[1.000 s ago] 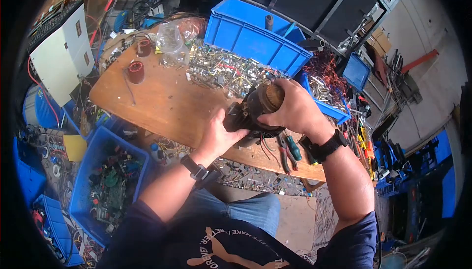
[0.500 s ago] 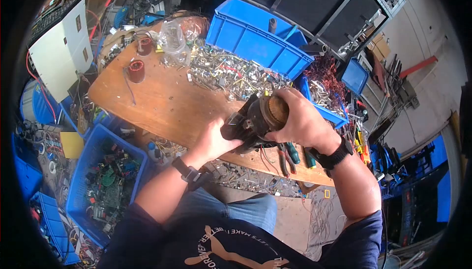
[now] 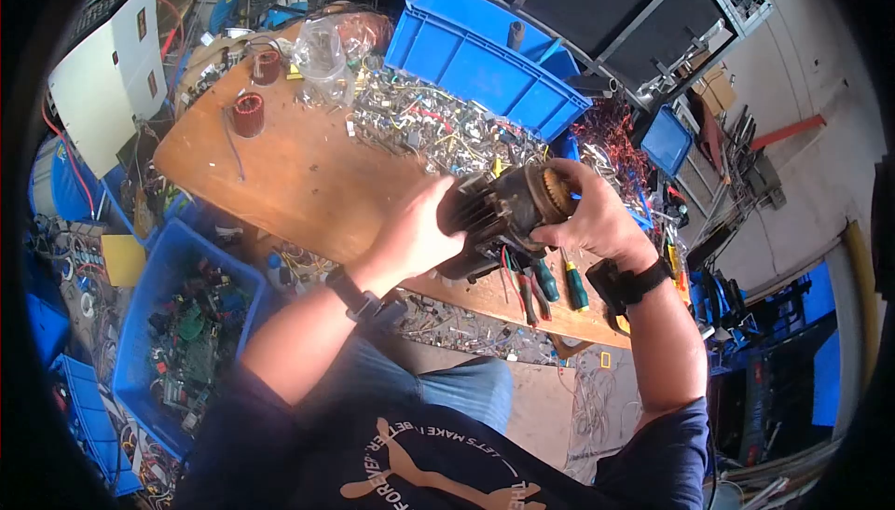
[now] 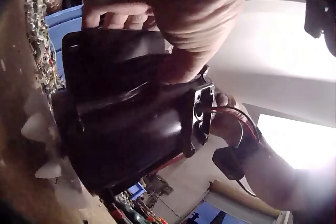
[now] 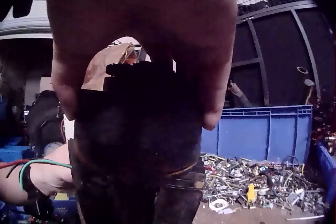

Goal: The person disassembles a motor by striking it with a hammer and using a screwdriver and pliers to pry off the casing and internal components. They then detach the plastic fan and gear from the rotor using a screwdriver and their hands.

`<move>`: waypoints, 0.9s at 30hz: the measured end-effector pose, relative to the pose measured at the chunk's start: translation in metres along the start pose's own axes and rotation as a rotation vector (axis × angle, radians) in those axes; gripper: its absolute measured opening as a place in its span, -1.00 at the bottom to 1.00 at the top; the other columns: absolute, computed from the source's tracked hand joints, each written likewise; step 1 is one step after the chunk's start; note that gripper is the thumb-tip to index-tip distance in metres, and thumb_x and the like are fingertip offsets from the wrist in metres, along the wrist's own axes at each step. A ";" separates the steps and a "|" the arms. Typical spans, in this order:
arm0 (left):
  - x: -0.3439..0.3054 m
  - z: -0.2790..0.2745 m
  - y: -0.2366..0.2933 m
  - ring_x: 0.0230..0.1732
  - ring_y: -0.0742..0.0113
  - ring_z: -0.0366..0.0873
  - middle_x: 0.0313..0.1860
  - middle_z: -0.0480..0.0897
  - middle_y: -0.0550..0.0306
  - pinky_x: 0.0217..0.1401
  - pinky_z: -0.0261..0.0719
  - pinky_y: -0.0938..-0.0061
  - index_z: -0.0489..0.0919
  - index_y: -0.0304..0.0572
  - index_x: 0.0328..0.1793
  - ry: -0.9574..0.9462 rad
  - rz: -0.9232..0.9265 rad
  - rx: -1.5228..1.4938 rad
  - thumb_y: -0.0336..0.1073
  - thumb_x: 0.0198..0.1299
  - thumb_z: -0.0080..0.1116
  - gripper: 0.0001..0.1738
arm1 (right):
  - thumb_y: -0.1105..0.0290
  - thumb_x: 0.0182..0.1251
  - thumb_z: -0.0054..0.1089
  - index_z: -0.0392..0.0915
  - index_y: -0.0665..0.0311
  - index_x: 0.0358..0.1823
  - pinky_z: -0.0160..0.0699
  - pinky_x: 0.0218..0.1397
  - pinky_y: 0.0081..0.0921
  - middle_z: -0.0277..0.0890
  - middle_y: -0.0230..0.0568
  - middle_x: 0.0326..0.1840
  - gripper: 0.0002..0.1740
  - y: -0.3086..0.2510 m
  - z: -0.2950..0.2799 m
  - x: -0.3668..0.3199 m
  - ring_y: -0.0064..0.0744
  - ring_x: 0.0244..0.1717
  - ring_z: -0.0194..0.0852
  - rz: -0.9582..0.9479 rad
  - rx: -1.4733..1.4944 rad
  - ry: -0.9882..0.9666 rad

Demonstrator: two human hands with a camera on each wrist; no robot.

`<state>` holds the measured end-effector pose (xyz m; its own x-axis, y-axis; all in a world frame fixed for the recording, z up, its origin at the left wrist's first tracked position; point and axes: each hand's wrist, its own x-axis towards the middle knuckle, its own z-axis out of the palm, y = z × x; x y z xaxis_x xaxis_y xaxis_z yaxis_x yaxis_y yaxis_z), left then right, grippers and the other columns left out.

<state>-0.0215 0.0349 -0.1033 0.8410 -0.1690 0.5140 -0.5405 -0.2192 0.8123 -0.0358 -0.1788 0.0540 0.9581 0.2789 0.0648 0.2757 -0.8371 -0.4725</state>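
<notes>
Both hands hold a dark electric motor over the table's near right part. It has a ribbed housing, and a brown toothed ring shows at its right end. My left hand grips the ribbed end, thumb on the near side; in the left wrist view its fingers reach over the black housing. The right hand spans the toothed end between thumb and fingers, seen from behind in the right wrist view over the shadowed motor. Red, black and green wires come out of the motor.
Pliers and green-handled screwdrivers lie by the wooden table's near edge. Loose scrap parts are heaped at the back before a blue crate. Red wound coils stand left; a blue basket of circuit boards sits below.
The motor has tilted over and shifted right, so its toothed end now points right. Both hands have kept their grip and moved with it. The head view has shifted slightly.
</notes>
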 end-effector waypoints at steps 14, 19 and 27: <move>0.038 0.041 0.016 0.12 -0.07 0.46 0.08 0.47 -0.11 0.21 0.47 0.17 0.39 -0.27 0.32 -0.061 0.191 0.204 -0.39 -0.06 0.32 -0.28 | 0.21 -0.07 0.55 0.45 0.61 0.15 0.52 0.08 -0.47 0.59 -0.05 -0.04 -0.19 0.083 0.003 -0.021 -0.36 -0.08 0.56 0.245 0.487 0.148; 0.043 0.049 0.003 0.17 -0.09 0.44 0.12 0.46 -0.13 0.26 0.44 0.17 0.40 -0.27 0.32 -0.053 0.205 0.199 -0.31 -0.05 0.41 -0.26 | 0.32 0.04 0.49 0.52 0.58 0.06 0.54 -0.02 -0.50 0.62 -0.15 -0.11 -0.39 0.085 0.008 -0.028 -0.43 -0.19 0.58 0.248 0.626 0.163; 0.055 0.042 -0.040 -0.14 0.27 0.64 -0.09 0.69 -0.09 -0.05 0.61 0.38 0.50 -0.34 0.25 -0.132 -0.116 -0.288 -0.07 0.30 0.23 -0.45 | 0.33 0.10 0.44 0.49 0.47 0.11 0.64 -0.02 -0.47 0.59 -0.18 -0.03 -0.43 0.109 0.016 -0.040 -0.43 -0.12 0.62 0.290 0.821 0.173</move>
<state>0.0454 -0.0060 -0.1192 0.8757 -0.2857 0.3892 -0.3968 0.0330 0.9173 -0.0457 -0.2740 -0.0139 0.9982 -0.0226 -0.0547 -0.0586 -0.2440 -0.9680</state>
